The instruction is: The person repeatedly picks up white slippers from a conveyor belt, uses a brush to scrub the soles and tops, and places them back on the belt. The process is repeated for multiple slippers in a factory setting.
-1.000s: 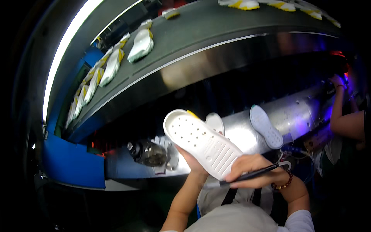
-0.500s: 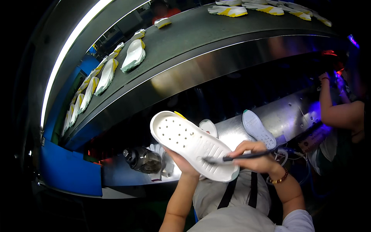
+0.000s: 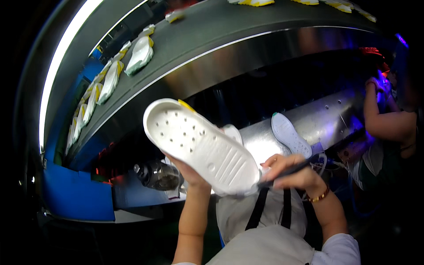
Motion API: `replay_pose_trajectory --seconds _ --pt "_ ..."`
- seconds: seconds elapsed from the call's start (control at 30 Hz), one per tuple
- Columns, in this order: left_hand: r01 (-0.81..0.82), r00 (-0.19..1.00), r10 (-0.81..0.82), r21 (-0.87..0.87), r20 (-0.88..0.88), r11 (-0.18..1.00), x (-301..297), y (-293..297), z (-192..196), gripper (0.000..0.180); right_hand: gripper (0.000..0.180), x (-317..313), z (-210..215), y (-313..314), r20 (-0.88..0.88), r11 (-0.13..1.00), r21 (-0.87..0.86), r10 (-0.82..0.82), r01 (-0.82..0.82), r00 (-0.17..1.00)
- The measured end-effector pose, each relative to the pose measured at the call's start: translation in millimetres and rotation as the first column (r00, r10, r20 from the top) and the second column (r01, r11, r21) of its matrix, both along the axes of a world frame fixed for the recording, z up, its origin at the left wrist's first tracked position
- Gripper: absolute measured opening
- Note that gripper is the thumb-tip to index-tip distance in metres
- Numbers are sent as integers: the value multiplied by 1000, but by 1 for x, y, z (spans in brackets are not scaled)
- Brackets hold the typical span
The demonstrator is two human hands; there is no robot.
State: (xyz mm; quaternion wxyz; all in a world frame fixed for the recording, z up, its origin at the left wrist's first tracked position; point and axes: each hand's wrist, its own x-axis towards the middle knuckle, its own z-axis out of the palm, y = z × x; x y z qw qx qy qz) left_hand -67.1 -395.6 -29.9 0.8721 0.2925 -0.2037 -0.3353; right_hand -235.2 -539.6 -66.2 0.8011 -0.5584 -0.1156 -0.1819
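A white shoe sole with holes at one end, ridges at the other and a yellow patch on its rim is tilted up in front of me. My left hand is closed on its left side, the fingers mostly hidden beneath it. My right hand is shut on a dark-handled brush. The brush tip, blurred, is at the near end of the sole. Partly behind the held sole lies another white sole. A flat white sole lies on the metal bench.
A dark conveyor belt carries several white-and-yellow soles beyond the bench. A dark bottle stands at left by a blue panel. At right, another person's arm reaches toward purple light.
The held sole has shifted left and up in view. The brush has moved from the sole's ridged middle to its near end. The surroundings have shifted slightly too.
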Motion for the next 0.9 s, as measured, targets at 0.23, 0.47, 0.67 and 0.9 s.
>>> replay_pose_trajectory --seconds 0.23,0.47,0.67,0.9 --pt "-85 993 81 -43 -87 995 -51 -14 9 78 16 7 7 26 -159 803 575 -79 157 984" --pt "79 987 -89 -84 -131 993 -39 0 -24 62 18 3 14 31 -158 964 96 -233 250 959" --pt "63 981 -71 -47 -183 997 -38 -4 -15 56 20 9 15 24 24 996 3 -89 89 996" --pt "72 990 -65 57 -123 996 -27 5 -22 52 18 14 16 4 -64 982 -187 11 -23 998"
